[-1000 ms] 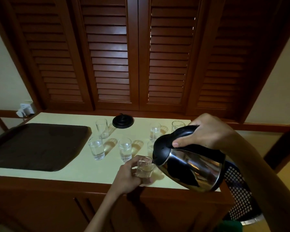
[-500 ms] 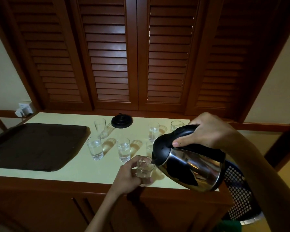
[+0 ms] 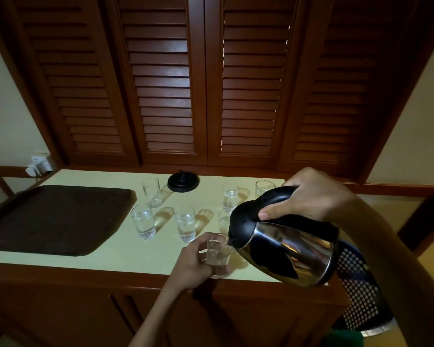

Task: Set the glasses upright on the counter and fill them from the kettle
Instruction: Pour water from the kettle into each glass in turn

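R hand (image 3: 313, 194) wrapped round black handle of steel kettle (image 3: 293, 249); kettle tilted, spout at rim of glass (image 3: 217, 251). L hand (image 3: 196, 264) curled round that glass, upright nr front edge of desk (image 3: 125, 251). Other glasses (image 3: 185, 224) upright behind.

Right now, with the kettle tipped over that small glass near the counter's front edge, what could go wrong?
The kettle has its spout at the narrow rim of the held glass. Water could overshoot onto the left hand gripping it. I cannot tell if the water is hot.
That glass stands close to the front edge of the counter, so a nudge might tip it off.
Behind the kettle stands another glass. The right hand could knock it when swinging the kettle away.
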A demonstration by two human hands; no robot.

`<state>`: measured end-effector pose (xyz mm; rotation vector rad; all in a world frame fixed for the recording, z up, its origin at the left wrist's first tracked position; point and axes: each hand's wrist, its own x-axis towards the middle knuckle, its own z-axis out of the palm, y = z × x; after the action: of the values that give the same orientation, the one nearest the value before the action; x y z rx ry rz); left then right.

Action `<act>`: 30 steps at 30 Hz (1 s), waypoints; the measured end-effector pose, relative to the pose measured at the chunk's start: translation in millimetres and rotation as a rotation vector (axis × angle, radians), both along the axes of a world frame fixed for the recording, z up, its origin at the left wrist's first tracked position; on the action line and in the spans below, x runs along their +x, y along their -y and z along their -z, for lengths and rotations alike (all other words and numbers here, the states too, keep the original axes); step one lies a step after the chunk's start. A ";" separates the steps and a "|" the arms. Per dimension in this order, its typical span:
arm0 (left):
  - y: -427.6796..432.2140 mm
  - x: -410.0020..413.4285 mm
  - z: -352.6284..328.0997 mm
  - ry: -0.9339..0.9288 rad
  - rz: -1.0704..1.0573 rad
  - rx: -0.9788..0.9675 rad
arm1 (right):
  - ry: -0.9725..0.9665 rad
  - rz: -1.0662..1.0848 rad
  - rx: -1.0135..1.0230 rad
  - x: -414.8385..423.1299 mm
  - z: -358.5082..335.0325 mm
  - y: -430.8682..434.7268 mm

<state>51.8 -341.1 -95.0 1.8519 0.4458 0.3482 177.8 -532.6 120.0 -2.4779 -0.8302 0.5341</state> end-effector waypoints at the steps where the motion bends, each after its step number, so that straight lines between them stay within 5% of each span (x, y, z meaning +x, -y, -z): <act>1: -0.3 0.0 0.5 0.001 -0.001 -0.003 | -0.002 -0.001 0.000 0.6 0.1 0.0; 30: 3.3 0.0 2.2 0.036 0.028 0.001 | 0.010 -0.021 -0.018 -8.0 -3.6 6.2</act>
<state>51.8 -344.4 -97.2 1.8481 0.3950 0.3622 169.8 -538.8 123.7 -2.4929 -0.8599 0.5399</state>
